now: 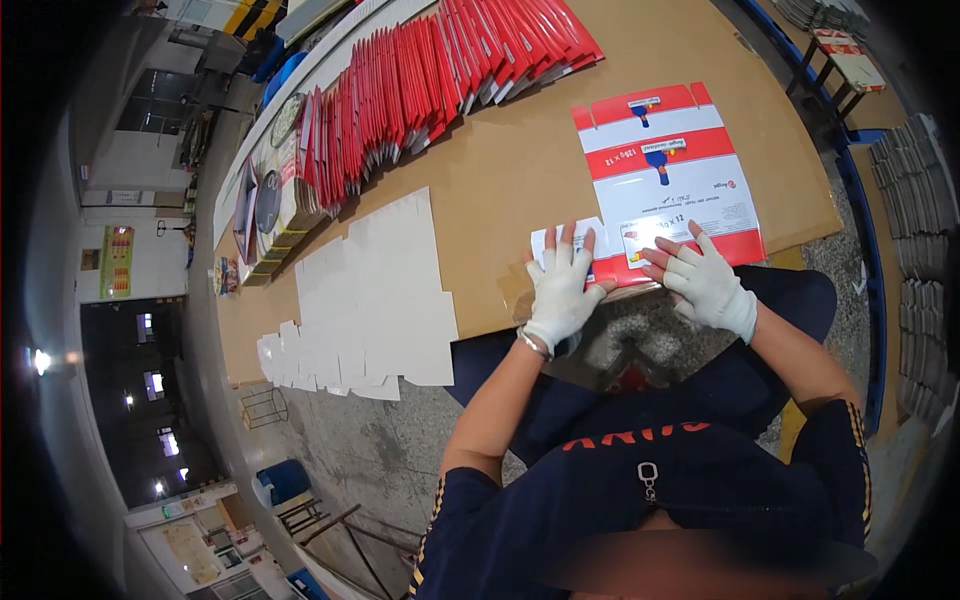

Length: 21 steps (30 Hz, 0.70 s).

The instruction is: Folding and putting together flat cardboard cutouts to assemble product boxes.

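Note:
A printed red and white cardboard carton blank [670, 150] lies partly folded at the near edge of the table. My left hand [562, 292], in a white fingerless glove, lies on the near left flap of the carton with its fingers stretched out. On the near right part, my right hand [708, 288], gloved the same way, presses with its fingers spread over the printed white panel. To the left of my hands lies a spread pile of blank white cardboard sheets [375, 270].
A long row of folded red cartons [400, 90] stands along the far left of the brown tabletop [500, 165]. Beside it is a bundle of stacked cardboard [285, 215]. Grey stacks of sheets [915, 200] rise at the right, and a blue drum [287, 481] stands on the floor.

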Available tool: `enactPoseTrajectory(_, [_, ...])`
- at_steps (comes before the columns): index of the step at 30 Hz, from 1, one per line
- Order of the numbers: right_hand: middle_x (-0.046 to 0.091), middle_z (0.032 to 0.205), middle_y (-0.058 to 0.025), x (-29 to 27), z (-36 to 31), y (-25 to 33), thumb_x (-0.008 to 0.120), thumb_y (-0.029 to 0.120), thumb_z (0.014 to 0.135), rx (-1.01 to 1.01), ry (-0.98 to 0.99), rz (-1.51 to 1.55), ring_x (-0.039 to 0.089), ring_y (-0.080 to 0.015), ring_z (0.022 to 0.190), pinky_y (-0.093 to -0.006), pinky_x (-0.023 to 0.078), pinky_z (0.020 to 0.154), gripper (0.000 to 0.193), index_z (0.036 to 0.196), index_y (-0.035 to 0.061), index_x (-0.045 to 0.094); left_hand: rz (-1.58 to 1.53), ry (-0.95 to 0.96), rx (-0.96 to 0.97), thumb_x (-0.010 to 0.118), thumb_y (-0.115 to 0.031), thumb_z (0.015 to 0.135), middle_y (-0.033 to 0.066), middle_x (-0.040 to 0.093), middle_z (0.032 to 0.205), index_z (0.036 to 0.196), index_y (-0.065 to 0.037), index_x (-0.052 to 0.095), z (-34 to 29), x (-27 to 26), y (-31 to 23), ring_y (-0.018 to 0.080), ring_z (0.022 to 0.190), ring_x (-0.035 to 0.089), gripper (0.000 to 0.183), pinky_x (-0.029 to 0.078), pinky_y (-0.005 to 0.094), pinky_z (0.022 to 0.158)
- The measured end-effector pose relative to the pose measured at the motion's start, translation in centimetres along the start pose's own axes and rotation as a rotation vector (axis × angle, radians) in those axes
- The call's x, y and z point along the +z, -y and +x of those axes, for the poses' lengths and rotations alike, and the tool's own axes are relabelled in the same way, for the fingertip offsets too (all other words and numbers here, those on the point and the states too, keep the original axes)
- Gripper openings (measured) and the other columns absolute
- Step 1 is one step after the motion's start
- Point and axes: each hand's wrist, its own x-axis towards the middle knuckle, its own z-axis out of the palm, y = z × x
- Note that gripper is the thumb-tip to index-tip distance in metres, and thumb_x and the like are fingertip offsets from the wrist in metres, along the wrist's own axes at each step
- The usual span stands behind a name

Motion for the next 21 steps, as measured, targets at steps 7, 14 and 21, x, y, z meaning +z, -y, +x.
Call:
enactPoseTrajectory(7, [0.06, 0.114, -0.0101, 0.9, -2.3, 2.8, 0.067, 0.005, 0.07, 0.199, -0.302, 0.335, 0.057, -0.0277, 0.103, -0.0412, 0.044, 0.092, 0.049, 0.119, 0.0082, 0.057, -0.2, -0.277, -0.213, 0.072, -0.034, 0.074, 0.0217, 0.036, 0.142, 0.134, -0.001, 0.042, 6.2, 0.5, 0.5, 0.0377, 0.133, 0.03, 0.075, 0.023, 0.0477, 0.108])
enactPoseTrajectory(14, [0.057, 0.094, -0.0017, 0.7, -7.0, 4.9, 0.052, 0.024, 0.093, 1.016, -0.608, 1.236, 0.052, -0.0064, 0.077, -0.0227, 0.045, 0.066, 0.034, 0.119, 0.004, 0.05, -0.795, -0.066, 0.042, 0.067, -0.013, 0.081, 0.0236, 0.026, 0.149, 0.144, -0.001, 0.03, -2.2, -0.5, -7.5, 0.0326, 0.14, 0.024, 0.073, 0.023, 0.0364, 0.111])
enactPoseTrajectory(21, [0.053, 0.07, 0.007, -11.6, -11.3, -24.9, 0.048, 0.011, 0.087, 0.987, -0.268, 0.643, 0.04, -0.0007, 0.049, -0.0195, 0.03, 0.042, 0.032, 0.116, 0.0042, 0.061, 0.258, -0.059, -0.672, 0.078, -0.037, 0.069, 0.0245, 0.025, 0.148, 0.139, 0.001, 0.035, -12.8, -6.1, 9.7, 0.0408, 0.139, 0.021, 0.091, 0.026, 0.0482, 0.109])
